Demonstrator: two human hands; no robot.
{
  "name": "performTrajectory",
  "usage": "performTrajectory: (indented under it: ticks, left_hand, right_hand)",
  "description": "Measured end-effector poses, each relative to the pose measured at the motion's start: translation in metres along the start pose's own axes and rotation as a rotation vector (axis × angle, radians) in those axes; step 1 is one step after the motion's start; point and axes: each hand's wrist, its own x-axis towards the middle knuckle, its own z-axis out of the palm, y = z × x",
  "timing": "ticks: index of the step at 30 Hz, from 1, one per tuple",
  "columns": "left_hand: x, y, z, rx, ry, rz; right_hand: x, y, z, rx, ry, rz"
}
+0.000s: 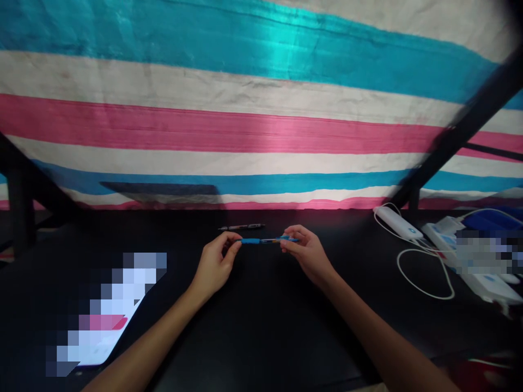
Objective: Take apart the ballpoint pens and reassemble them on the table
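A blue pen [250, 240] with a clear middle section lies level between my two hands, held above the black table [261, 316]. My left hand [216, 258] pinches its blue grip end between thumb and fingertips. At the other end, my right hand [305, 250] has its fingers closed around the blue clip part. Just beyond the blue pen, a dark pen [242, 227] rests on the table, touched by neither hand.
To the left lies a lit phone [98, 348], its screen partly blurred out. On the right are a white power bank-like device [397, 223], a looped white cable [425, 296] and a white power strip [486, 283]. Behind the table hangs a striped sheet [245, 130] between dark slanted bars [449, 128].
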Motion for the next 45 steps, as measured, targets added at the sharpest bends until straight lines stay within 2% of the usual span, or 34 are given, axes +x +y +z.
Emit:
performTrajectory:
  ticks: [8,13,16,21,25,30,35,38,42,45]
  left_hand:
    - [0.001,-0.001,0.0,-0.213,-0.057,-0.081]
    - [-0.002,-0.002,0.004,-0.234,-0.06,-0.076]
    - [-0.003,-0.002,0.004,-0.228,-0.039,-0.068]
    - [-0.001,-0.001,0.002,-0.221,-0.008,-0.072]
    - [0.001,0.0,-0.001,-0.241,0.01,-0.096]
    - [0.004,0.001,-0.005,-0.264,0.029,-0.099]
    - [0.004,0.003,-0.004,-0.265,0.018,-0.102]
    - [0.003,0.005,-0.003,-0.261,0.012,-0.102]
    - [0.004,0.007,-0.004,-0.268,0.027,-0.106]
    - [0.004,0.006,-0.004,-0.283,0.023,-0.104]
  right_hand:
    - [0.004,0.002,-0.004,-0.06,0.003,0.014]
    - [0.003,-0.002,-0.005,-0.165,-0.004,0.074]
    - [0.001,-0.004,-0.006,-0.322,-0.001,0.073]
    - [-0.001,-0.003,-0.004,-0.583,-0.01,-0.01]
    - [-0.002,-0.006,-0.002,-0.501,-0.027,-0.051]
    - [-0.003,-0.014,-0.002,-0.329,-0.145,-0.061]
    - [-0.001,-0.01,-0.003,-0.464,-0.141,-0.009]
    - [0.0,-0.009,-0.005,-0.416,-0.101,-0.03]
    - [0.0,-0.012,-0.007,-0.349,-0.13,-0.089]
    - [-0.001,-0.011,-0.006,-0.412,-0.122,-0.018]
